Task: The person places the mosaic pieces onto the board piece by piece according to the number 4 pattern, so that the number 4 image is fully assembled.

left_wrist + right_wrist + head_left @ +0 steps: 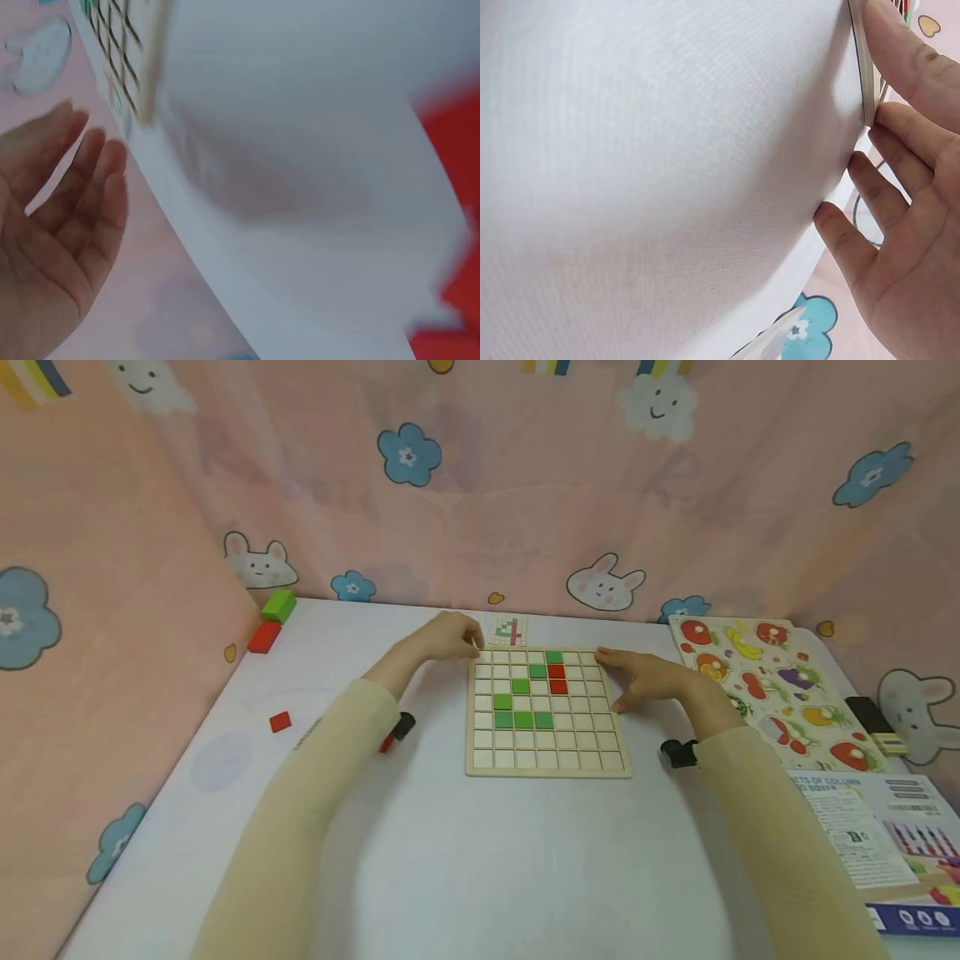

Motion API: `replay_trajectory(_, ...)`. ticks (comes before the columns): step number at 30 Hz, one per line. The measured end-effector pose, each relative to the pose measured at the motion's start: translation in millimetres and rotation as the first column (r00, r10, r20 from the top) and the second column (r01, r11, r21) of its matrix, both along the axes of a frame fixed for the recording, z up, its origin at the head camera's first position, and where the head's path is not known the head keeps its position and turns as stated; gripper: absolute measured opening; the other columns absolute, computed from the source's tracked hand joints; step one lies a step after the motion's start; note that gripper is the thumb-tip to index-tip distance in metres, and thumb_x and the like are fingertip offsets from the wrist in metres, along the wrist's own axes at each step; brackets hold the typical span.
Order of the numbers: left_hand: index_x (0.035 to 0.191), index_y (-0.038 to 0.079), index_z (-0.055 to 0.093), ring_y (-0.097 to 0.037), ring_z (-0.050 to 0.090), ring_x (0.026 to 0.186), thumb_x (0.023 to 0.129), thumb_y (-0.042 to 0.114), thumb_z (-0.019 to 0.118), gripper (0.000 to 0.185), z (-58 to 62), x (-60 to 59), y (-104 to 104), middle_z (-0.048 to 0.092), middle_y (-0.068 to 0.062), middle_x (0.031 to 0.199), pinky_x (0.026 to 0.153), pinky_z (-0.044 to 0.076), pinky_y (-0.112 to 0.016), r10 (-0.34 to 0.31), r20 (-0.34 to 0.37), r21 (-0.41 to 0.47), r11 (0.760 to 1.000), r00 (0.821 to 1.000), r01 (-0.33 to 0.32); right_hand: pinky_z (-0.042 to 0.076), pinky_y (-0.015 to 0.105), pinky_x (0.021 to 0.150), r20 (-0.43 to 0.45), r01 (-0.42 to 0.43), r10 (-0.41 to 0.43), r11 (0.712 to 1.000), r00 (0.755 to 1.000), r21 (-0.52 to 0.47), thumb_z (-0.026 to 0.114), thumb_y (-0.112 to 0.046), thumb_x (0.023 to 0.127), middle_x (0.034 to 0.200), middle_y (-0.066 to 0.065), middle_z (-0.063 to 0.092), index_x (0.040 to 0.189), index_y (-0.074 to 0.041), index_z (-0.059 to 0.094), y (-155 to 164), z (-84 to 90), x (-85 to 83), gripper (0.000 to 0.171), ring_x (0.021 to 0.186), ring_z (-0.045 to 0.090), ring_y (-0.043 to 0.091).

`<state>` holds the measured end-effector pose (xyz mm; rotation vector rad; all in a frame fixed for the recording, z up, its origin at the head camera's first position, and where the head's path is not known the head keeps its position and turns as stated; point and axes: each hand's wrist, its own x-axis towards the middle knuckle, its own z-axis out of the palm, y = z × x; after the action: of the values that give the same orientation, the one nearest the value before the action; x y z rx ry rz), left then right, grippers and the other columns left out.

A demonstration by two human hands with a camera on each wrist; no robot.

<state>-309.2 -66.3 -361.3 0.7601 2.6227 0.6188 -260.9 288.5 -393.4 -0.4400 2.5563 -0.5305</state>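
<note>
A square wooden grid board lies on the white table, with several green tiles and two red tiles among its pale squares. At the board's far left corner is my left hand; its fingers are loosely bent, and nothing shows between them in the left wrist view. My right hand touches the board's right side. There, the right wrist view shows the thumb at the edge, the index finger by the corner and the other fingers spread. Just behind the board lies a small pattern card.
Far left stand a green block and a red block, with a red tile nearer. A fruit puzzle board and a printed box lie on the right. Patterned pink cloth closes off the back.
</note>
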Motion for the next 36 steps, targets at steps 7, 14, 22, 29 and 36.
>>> replay_trajectory(7,0.1,0.008,0.071,-0.018,0.057,0.084,0.092,0.013,0.062,0.014,1.2,-1.7,-91,0.066,-0.004,0.089,0.075,0.047,-0.028,0.063,0.216,-0.099,0.994,0.974,-0.042,0.01,0.064,0.121,0.002,0.004,-0.004,1.0,1.0,-0.014,0.082,-0.027,0.076,0.167,0.016,0.011,0.157,-0.008,0.022,1,0.5,1.6,0.103,0.154,0.007,0.043)
replay_trajectory(14,0.108,0.011,0.072,-0.023,0.049,0.103,0.086,0.008,0.07,0.022,-6.4,10.5,-141,0.061,-0.009,0.108,0.083,0.046,-0.03,0.033,0.362,-0.131,0.991,0.931,0.016,0.011,0.063,0.121,-0.005,0.001,-0.001,1.0,1.0,-0.012,0.082,-0.027,0.076,0.167,0.016,0.011,0.157,-0.007,0.022,3,0.0,1.3,0.103,0.154,0.008,0.043)
replay_trajectory(22,0.097,0.015,0.067,-0.027,0.044,0.111,0.082,0.009,0.077,0.019,-14.6,33.0,-152,0.05,-0.009,0.111,0.088,0.045,-0.034,0.033,0.315,-0.154,0.988,0.949,0.017,0.01,0.063,0.122,-0.008,-0.011,0.011,1.0,1.0,-0.025,0.086,-0.034,0.072,0.167,0.016,0.012,0.156,-0.005,0.023,1,-0.5,0.2,0.109,0.154,0.007,0.043)
replay_trajectory(29,0.087,0.01,0.063,-0.023,0.054,0.092,0.081,0.004,0.075,0.015,-16.7,33.9,-149,0.059,-0.008,0.091,0.078,0.045,-0.03,0.047,0.243,-0.124,0.992,0.969,-0.017,0.009,0.062,0.122,-0.002,-0.002,0.002,1.0,1.0,-0.03,0.088,-0.037,0.07,0.167,0.015,0.01,0.157,-0.005,0.021,-1,0.0,1.4,0.114,0.154,0.006,0.043)
replay_trajectory(36,0.087,0.008,0.064,-0.018,0.057,0.078,0.083,0.006,0.076,0.012,-13.1,26.7,-116,0.063,-0.006,0.081,0.072,0.045,-0.027,0.073,0.14,-0.009,0.997,0.988,-0.072,0.009,0.062,0.122,0.01,0.009,-0.009,0.999,1.0,-0.039,0.088,-0.036,0.07,0.167,0.015,0.01,0.157,-0.005,0.021,0,-0.3,2.1,0.114,0.154,0.006,0.042)
